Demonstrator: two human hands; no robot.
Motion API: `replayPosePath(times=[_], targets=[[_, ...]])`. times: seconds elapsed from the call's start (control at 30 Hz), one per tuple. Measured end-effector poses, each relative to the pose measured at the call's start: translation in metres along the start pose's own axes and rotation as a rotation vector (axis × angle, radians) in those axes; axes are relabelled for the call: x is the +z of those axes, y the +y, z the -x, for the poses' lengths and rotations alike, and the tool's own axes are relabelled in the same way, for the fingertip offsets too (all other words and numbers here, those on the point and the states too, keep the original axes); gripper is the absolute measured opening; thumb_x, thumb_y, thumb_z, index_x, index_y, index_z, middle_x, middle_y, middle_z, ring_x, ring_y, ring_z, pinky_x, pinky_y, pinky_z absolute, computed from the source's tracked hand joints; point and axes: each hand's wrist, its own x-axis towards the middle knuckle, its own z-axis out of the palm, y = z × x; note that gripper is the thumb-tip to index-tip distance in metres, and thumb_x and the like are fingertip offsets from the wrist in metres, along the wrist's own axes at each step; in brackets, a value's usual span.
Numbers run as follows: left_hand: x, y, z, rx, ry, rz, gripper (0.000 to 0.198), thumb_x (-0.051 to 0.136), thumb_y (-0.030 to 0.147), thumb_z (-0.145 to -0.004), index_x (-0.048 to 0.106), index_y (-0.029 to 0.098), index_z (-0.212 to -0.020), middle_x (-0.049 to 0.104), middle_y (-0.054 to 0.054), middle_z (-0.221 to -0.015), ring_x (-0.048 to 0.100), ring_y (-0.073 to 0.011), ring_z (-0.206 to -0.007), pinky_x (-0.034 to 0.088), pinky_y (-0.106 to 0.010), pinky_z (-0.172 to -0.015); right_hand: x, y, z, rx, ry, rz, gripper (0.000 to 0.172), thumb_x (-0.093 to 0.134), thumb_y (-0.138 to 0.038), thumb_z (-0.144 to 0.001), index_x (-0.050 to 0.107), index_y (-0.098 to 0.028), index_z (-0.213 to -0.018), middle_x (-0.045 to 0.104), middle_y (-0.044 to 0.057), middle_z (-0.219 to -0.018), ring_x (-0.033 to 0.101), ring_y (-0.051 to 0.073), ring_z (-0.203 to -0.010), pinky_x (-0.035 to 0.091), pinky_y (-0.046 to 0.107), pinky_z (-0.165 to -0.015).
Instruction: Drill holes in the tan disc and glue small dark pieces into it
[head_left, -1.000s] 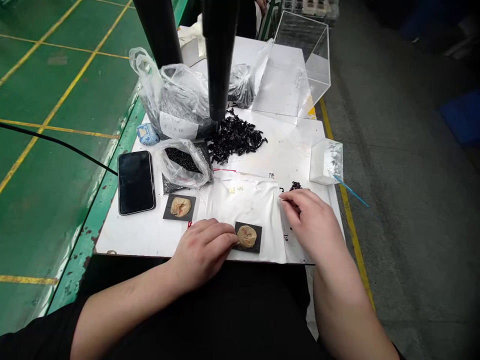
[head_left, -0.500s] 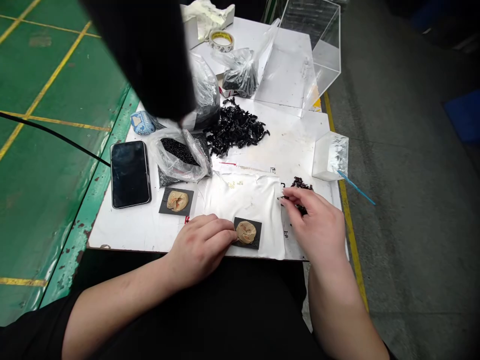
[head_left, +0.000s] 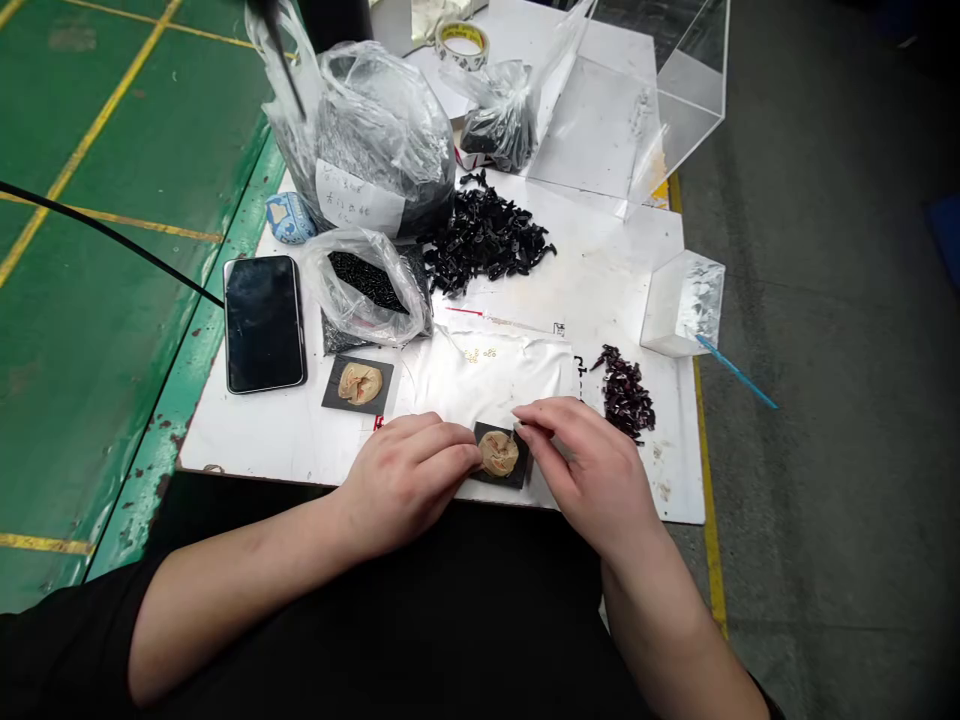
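Observation:
My left hand point(head_left: 409, 475) rests curled at the near table edge, its fingertips pressed against the left side of a small black square pad point(head_left: 517, 470) that carries a tan putty-like lump point(head_left: 499, 453). My right hand point(head_left: 592, 470) is over the pad's right side, with thumb and forefinger pinched just above the lump; what they hold, if anything, is too small to see. The pad lies on a white plastic bag point(head_left: 491, 375). A small heap of dark parts point(head_left: 626, 392) lies just right of that bag.
A second black pad with a tan lump point(head_left: 358, 384), a phone point(head_left: 264, 322), bags of black parts point(head_left: 367, 290) point(head_left: 375, 150) point(head_left: 499, 120), a loose pile of black parts point(head_left: 487, 240), a tape roll point(head_left: 462, 42), clear plastic boxes point(head_left: 645, 110) point(head_left: 684, 305) and a blue stick point(head_left: 731, 370) lie on the white table point(head_left: 255, 440).
My right hand has moved left from the dark heap at the table's right to the black pad by my left hand. The heap is now uncovered. The view has shifted.

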Motion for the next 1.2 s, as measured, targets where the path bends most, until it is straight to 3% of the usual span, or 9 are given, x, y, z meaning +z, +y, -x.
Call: replayPosePath(times=[0.4, 0.67, 0.93, 1.2], targets=[[0.001, -0.001, 0.000, -0.004, 0.004, 0.004, 0.015, 0.069, 0.010, -0.106, 0.071, 0.016, -0.120, 0.077, -0.006, -0.113, 0.066, -0.0196, -0.090, 0.053, -0.035, -0.079, 0.008, -0.007, 0.007, 0.046, -0.121, 0.019, 0.005, 0.068, -0.020, -0.110, 0.072, -0.020, -0.111, 0.070, 0.004, -0.107, 0.066, 0.017, -0.104, 0.055, 0.033, -0.096], [-0.001, -0.002, 0.000, 0.009, -0.006, -0.031, 0.017, 0.064, 0.013, -0.110, 0.071, 0.017, -0.126, 0.078, -0.006, -0.112, 0.066, -0.0188, -0.090, 0.053, -0.034, -0.078, 0.005, -0.006, 0.018, -0.015, -0.126, 0.104, 0.016, 0.072, -0.025, -0.109, 0.075, -0.020, -0.124, 0.071, 0.008, -0.117, 0.067, 0.021, -0.109, 0.059, 0.038, -0.097], [0.001, -0.001, 0.001, -0.024, -0.077, -0.090, 0.034, 0.059, 0.010, -0.108, 0.066, 0.016, -0.141, 0.074, -0.006, -0.114, 0.066, -0.0218, -0.093, 0.053, -0.037, -0.082, 0.003, -0.006, 0.018, 0.007, -0.130, 0.095, 0.012, 0.068, -0.021, -0.109, 0.076, -0.022, -0.118, 0.068, 0.008, -0.113, 0.065, 0.021, -0.106, 0.059, 0.040, -0.094], [0.002, 0.001, -0.002, -0.010, -0.170, -0.216, 0.040, 0.051, 0.021, -0.114, 0.061, 0.021, -0.152, 0.070, -0.007, -0.110, 0.066, -0.0238, -0.091, 0.052, -0.040, -0.080, 0.004, -0.004, 0.019, -0.010, -0.123, 0.026, 0.015, 0.067, -0.016, -0.108, 0.076, -0.022, -0.119, 0.069, 0.007, -0.115, 0.067, 0.019, -0.105, 0.060, 0.039, -0.093]])
